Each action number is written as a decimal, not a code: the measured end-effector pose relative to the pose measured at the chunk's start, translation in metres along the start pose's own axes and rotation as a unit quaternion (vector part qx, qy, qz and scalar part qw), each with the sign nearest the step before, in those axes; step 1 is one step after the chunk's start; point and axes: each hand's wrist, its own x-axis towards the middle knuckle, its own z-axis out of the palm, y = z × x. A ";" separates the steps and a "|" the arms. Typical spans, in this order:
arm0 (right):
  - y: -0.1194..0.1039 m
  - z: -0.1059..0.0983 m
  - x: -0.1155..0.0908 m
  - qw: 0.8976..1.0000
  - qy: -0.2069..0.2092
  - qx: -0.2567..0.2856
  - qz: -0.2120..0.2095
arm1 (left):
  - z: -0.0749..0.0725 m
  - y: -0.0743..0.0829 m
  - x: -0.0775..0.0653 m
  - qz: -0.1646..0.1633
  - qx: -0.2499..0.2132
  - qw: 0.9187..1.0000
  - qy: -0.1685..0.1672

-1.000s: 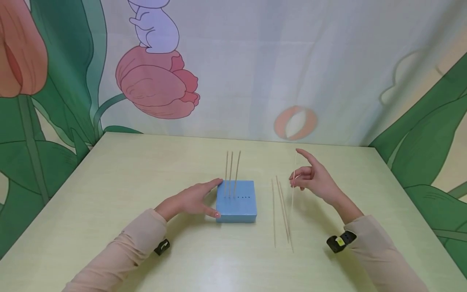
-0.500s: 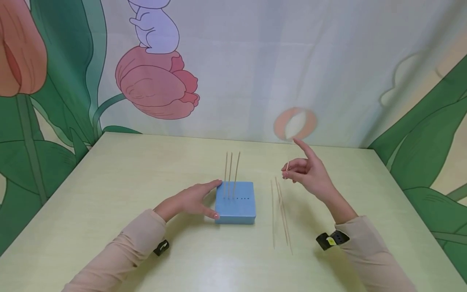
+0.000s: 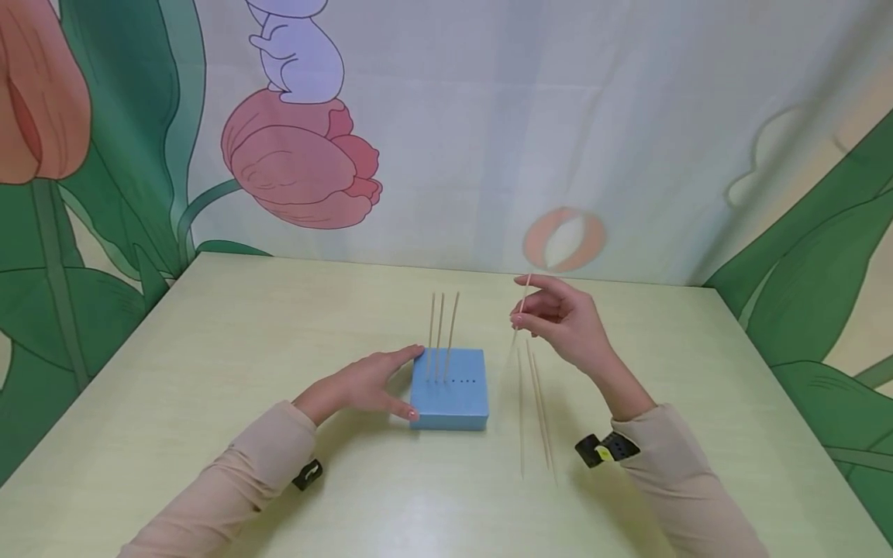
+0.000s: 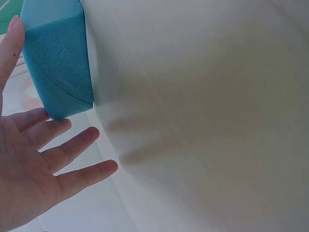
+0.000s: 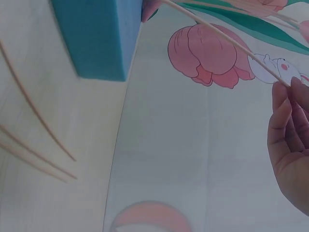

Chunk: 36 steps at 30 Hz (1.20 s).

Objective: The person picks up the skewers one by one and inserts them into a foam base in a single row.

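Observation:
A light blue block (image 3: 449,403) with a row of small holes stands on the table. Three thin wooden sticks (image 3: 438,333) rise from its left holes; several holes to their right are bare. My left hand (image 3: 363,381) holds the block's left side, thumb at the front corner and index finger at the back one; its other fingers are straight and spread in the left wrist view. My right hand (image 3: 561,314) pinches another thin wooden stick (image 5: 231,41) above the table, right of and behind the block. In the head view its lower end is blurred, slanting toward the block.
Loose thin sticks (image 3: 521,418) lie on the table just right of the block, under the right hand. A printed curtain (image 3: 446,155) with tulips and a white animal hangs behind the table's far edge. Each wrist wears a dark strap (image 3: 607,448).
My right hand has moved left toward the block with the stick, and its raised index finger has come down to the stick's upper end. The left hand and block stay in place.

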 end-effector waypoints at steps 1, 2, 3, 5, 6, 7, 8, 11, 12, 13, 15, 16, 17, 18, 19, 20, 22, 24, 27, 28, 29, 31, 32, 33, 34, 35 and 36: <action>-0.001 0.002 0.001 1.000 0.000 0.001 -0.002 | 0.000 0.000 0.000 0.000 0.001 1.000 0.000; -0.002 0.004 0.002 1.000 0.000 0.001 -0.004 | 0.000 0.000 0.000 0.001 0.002 1.000 0.001; -0.002 0.006 0.003 1.000 0.000 0.000 -0.006 | 0.000 0.000 0.000 0.003 0.002 1.000 0.002; -0.003 0.009 0.004 1.000 0.000 -0.002 -0.010 | 0.000 0.000 0.001 0.006 0.002 1.000 0.002; -0.003 0.011 0.005 1.000 0.000 -0.005 -0.013 | 0.000 0.000 0.001 0.007 0.002 1.000 0.002; -0.003 0.013 0.006 1.000 -0.001 -0.007 -0.015 | 0.000 0.000 0.001 0.010 0.001 1.000 0.002; -0.003 0.015 0.006 1.000 -0.002 -0.009 -0.017 | 0.000 0.000 0.001 0.012 0.000 1.000 0.002; -0.003 0.020 0.008 1.000 -0.005 -0.014 -0.023 | 0.000 0.000 0.001 0.009 -0.001 1.000 0.002; -0.003 0.022 0.009 1.000 -0.007 -0.015 -0.025 | 0.000 0.000 0.001 0.007 -0.001 1.000 0.002; -0.003 0.024 0.009 1.000 -0.008 -0.016 -0.025 | 0.000 0.000 0.001 0.005 -0.001 1.000 0.003; -0.002 0.027 0.011 0.999 -0.009 -0.019 -0.028 | 0.000 0.001 0.001 0.001 -0.002 1.000 0.003; -0.002 0.028 0.011 0.999 -0.009 -0.021 -0.030 | 0.000 0.001 0.000 0.001 -0.002 1.000 0.003; -0.002 0.030 0.012 0.999 -0.009 -0.023 -0.031 | 0.000 0.001 0.000 0.001 -0.003 1.000 0.004; -0.002 0.031 0.013 0.999 -0.008 -0.023 -0.033 | 0.000 0.001 0.000 0.001 -0.002 1.000 0.004; -0.002 0.033 0.013 0.999 -0.007 -0.023 -0.035 | 0.000 0.001 0.000 0.001 -0.002 1.000 0.004; -0.002 0.034 0.014 0.999 -0.007 -0.024 -0.037 | 0.000 0.000 0.000 0.000 -0.001 1.000 0.004; -0.001 0.037 0.015 0.999 -0.008 -0.022 -0.042 | 0.000 0.000 0.000 0.003 0.000 1.000 0.005; 0.000 0.040 0.016 0.999 -0.010 -0.019 -0.049 | 0.000 0.000 0.000 0.005 0.001 1.000 0.005; 0.000 0.045 0.017 0.998 -0.012 -0.018 -0.059 | -0.001 0.000 -0.001 0.012 -0.002 1.000 0.004; 0.000 0.046 0.017 0.998 -0.012 -0.021 -0.063 | -0.001 0.000 -0.001 0.011 -0.003 1.000 0.003; 0.001 0.047 0.018 0.997 -0.012 -0.022 -0.066 | -0.001 0.000 -0.001 0.010 -0.003 1.000 0.002; 0.001 0.049 0.018 0.997 -0.011 -0.028 -0.072 | -0.001 0.001 -0.001 0.009 -0.003 1.000 0.001; 0.002 0.050 0.018 0.997 -0.011 -0.032 -0.074 | -0.001 0.001 -0.001 0.009 -0.003 1.000 0.000; 0.001 0.051 0.019 0.996 -0.010 -0.034 -0.077 | -0.001 0.001 -0.001 0.009 -0.002 1.000 0.000; 0.002 0.052 0.019 0.996 -0.010 -0.036 -0.079 | -0.001 0.001 -0.001 0.009 -0.003 1.000 0.001; 0.002 0.052 0.019 0.996 -0.009 -0.036 -0.081 | -0.001 0.001 -0.001 0.010 -0.003 1.000 0.001; 0.002 0.053 0.020 0.996 -0.010 -0.036 -0.082 | -0.002 0.001 -0.001 0.011 -0.003 1.000 0.002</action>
